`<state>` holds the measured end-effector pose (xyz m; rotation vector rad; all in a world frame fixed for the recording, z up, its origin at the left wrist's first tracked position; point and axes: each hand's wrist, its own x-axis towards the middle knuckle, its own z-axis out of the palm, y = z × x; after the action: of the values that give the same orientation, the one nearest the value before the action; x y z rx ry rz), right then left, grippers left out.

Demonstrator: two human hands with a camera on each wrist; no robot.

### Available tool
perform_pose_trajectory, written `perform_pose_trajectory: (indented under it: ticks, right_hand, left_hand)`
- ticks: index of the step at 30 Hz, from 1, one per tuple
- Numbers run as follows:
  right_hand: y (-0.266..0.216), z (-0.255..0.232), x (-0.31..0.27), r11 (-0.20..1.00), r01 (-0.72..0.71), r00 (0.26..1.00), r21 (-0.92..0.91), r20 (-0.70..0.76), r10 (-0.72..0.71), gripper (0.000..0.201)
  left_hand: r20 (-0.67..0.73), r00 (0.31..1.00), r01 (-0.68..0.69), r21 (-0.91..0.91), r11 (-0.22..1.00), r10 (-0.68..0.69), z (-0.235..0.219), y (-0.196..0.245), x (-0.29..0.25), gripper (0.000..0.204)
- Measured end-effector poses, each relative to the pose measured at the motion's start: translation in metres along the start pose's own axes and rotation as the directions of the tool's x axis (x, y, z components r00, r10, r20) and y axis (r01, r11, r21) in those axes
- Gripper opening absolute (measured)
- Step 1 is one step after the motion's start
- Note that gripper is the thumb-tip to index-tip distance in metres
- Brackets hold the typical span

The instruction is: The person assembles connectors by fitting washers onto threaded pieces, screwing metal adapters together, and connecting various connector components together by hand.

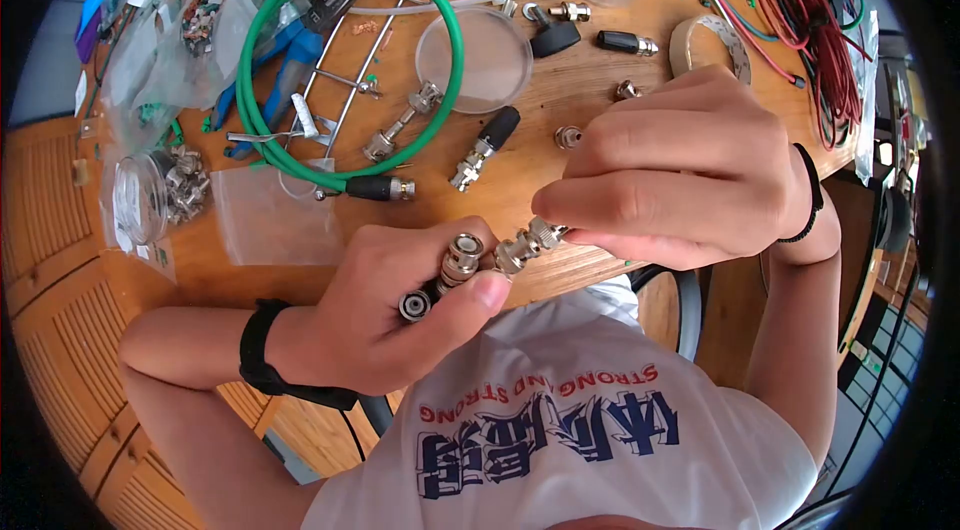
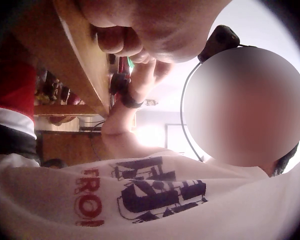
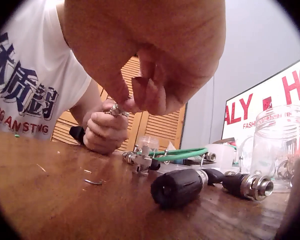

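Note:
Over the table's front edge, my left hand (image 1: 370,305) holds a cluster of silver BNC connectors (image 1: 462,258) in its curled fingers. Two round connector ends face up beside the thumb, while a third piece, a ribbed BNC connector (image 1: 525,246), points toward the right hand. The thumb and fingers of my right hand (image 1: 690,165) pinch the far end of that piece and hide its tip. Seen from the right wrist, both hands meet at the small metal connector (image 3: 118,110). My left hand (image 2: 160,27) covers its work in the left wrist view.
On the wooden table lie a green cable loop (image 1: 455,60), a black-booted connector (image 1: 487,145), another connector (image 1: 628,42), a clear round lid (image 1: 475,65) and blue-handled pliers (image 1: 290,65). A jar of metal parts (image 1: 140,195) is at left, red wires (image 1: 825,80) at right.

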<state>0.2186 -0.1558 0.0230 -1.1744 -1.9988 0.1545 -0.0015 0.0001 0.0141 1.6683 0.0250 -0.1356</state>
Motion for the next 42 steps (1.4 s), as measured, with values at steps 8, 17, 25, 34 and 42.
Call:
perform_pose_trajectory:
  ticks: [8,17,25,34,42]
  right_hand:
    - [-0.006,-0.002,0.001,0.998,-0.013,0.999,-0.069,0.033,0.015,0.019]
    - [-0.009,-0.003,0.001,0.995,-0.090,0.988,-0.041,0.118,0.095,0.028]
    - [-0.009,0.002,0.001,0.994,-0.101,0.989,-0.045,0.102,0.105,0.030]
    - [-0.003,0.007,0.001,1.000,0.017,0.998,-0.013,-0.053,-0.018,0.024]
    - [0.001,0.009,-0.007,0.997,0.067,0.991,-0.027,-0.118,-0.069,0.023]
  left_hand:
    - [-0.051,0.999,0.011,-0.064,0.998,-0.014,0.002,0.001,-0.002,0.020]
    - [-0.020,0.998,0.063,-0.063,0.996,-0.064,0.001,0.000,-0.002,0.020]
    - [-0.025,0.999,0.018,-0.073,0.997,-0.020,0.004,-0.003,-0.001,0.020]
    - [-0.006,0.997,0.079,-0.106,0.991,-0.080,0.002,0.001,-0.001,0.018]
    - [-0.015,1.000,-0.001,-0.085,0.996,0.000,0.002,-0.002,-0.001,0.017]
